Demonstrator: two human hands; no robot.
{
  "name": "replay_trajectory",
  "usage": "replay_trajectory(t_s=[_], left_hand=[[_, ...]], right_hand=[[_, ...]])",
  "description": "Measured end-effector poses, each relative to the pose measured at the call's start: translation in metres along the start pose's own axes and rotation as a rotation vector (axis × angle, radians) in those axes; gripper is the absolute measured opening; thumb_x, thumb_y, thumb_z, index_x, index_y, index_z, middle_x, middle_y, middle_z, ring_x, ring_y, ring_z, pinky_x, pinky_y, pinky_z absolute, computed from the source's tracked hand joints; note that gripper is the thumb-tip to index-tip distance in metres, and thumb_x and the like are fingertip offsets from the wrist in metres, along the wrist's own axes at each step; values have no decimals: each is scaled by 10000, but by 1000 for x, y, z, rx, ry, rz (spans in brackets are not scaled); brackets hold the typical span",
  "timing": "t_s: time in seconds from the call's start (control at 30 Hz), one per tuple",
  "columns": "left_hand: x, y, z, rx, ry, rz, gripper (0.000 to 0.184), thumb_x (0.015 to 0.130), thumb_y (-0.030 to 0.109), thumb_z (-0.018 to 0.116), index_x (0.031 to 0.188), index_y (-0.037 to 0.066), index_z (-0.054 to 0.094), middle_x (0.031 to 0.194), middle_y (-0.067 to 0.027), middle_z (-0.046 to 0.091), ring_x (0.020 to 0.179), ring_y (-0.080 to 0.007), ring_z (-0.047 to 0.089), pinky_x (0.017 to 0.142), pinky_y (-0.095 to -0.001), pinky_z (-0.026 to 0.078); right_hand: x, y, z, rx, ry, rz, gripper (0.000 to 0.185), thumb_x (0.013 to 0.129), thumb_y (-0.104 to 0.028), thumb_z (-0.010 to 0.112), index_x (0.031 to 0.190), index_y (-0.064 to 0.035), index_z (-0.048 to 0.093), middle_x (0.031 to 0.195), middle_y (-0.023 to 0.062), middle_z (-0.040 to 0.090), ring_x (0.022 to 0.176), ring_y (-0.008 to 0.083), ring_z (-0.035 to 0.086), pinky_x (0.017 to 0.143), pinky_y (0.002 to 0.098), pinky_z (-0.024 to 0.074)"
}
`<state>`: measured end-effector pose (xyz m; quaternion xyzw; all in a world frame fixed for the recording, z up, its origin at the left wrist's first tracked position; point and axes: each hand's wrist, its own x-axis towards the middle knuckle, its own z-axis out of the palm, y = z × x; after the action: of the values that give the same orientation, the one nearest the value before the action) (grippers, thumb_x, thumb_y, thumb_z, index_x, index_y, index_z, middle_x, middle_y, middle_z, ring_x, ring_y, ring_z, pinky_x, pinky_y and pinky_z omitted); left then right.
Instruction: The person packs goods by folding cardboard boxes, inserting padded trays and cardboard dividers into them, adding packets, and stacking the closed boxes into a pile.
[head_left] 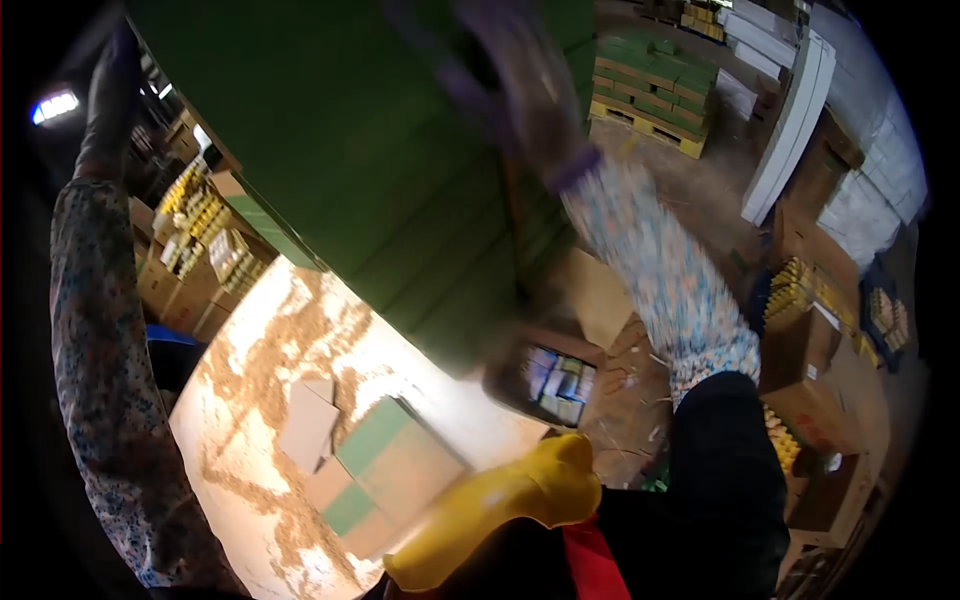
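A large dark-green cardboard piece [330,150] stands tilted in front of me, its lower corner close to the white tabletop. My right hand [535,95], gloved and smeared by motion, is in front of its upper right part with the fingers apart. Whether it touches the cardboard I cannot tell. At the far left my left hand [108,105], in a greyish glove, reaches up beside the cardboard's left edge; its fingers are dark and their grip is unclear. Flat cardboard pieces with green bands [395,465] lie on the white table [240,370] below.
Brown dust is scattered over the table. Cartons with yellow-and-white packs [195,225] stand at left. A dark box with shiny packs [560,385] is right of the table. Open cartons [800,365] stand at right. Behind, green cartons [650,80] are stacked on a yellow pallet [650,127].
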<state>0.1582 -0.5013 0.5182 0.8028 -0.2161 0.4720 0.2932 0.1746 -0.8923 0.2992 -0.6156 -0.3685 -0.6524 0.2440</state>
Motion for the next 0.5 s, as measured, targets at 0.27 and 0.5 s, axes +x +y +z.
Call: replay_trajectory(t_s=[0.27, 0.5], left_hand=[[-364, -20, 61, -530, 190, -245, 391, 1011, 185, 380, 1301, -48, 499, 1280, -140, 556, 1172, -224, 537, 1023, -333, 402], [-652, 153, 205, -985, -706, -1765, 719, 945, 563, 433, 1484, 119, 262, 1493, -57, 326, 1155, -303, 511, 892, -401, 505]], right_hand=[[-342, -102, -141, 45, -1627, 749, 553, 860, -398, 566, 1341, -143, 471, 1367, 191, 445, 1214, 340, 479, 1018, 442, 378], [-396, -114, -151, 180, -1588, 944, 259, 892, -312, 537, 887, -68, 625, 853, 223, 647, 817, 403, 630, 713, 493, 494]])
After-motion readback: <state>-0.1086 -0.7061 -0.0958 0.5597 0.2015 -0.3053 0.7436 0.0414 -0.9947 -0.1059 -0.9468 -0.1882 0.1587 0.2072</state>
